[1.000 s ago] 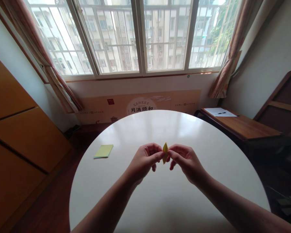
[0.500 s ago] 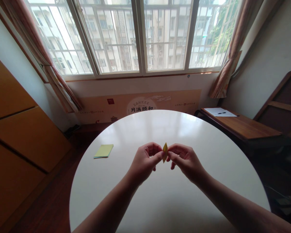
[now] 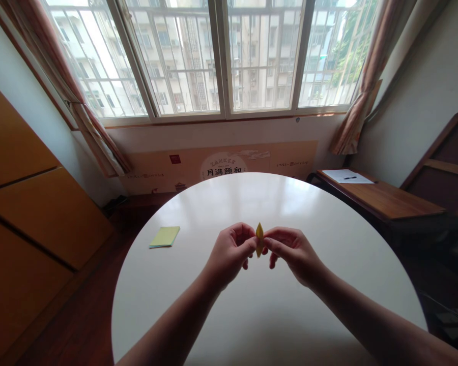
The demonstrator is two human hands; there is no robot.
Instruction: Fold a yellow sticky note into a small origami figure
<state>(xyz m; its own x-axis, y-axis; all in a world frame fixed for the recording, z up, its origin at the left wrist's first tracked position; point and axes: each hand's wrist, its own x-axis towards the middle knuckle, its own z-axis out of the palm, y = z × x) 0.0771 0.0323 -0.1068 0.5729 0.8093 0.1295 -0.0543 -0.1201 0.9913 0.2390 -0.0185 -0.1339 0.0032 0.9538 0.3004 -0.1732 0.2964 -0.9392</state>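
Note:
A small folded yellow paper (image 3: 259,239) with pointed top and bottom ends is held upright above the table, between both hands. My left hand (image 3: 234,249) pinches its left side with thumb and forefinger. On the other side, my right hand (image 3: 288,249) grips it the same way, with the lower fingers curled. Off to the left on the table lies a stack of square sticky notes (image 3: 165,237), yellow-green on top with a bluish edge beneath.
The white round table (image 3: 221,325) has a curved far edge. At the right stands a wooden side table (image 3: 397,198) with a paper sheet (image 3: 346,176) and a pen (image 3: 350,178). Wooden cabinets (image 3: 26,223) are at the left, a barred window (image 3: 221,61) ahead.
Both hands keep their pinch on the folded paper, which looks slightly wider in the middle now. The whole view has shifted a little.

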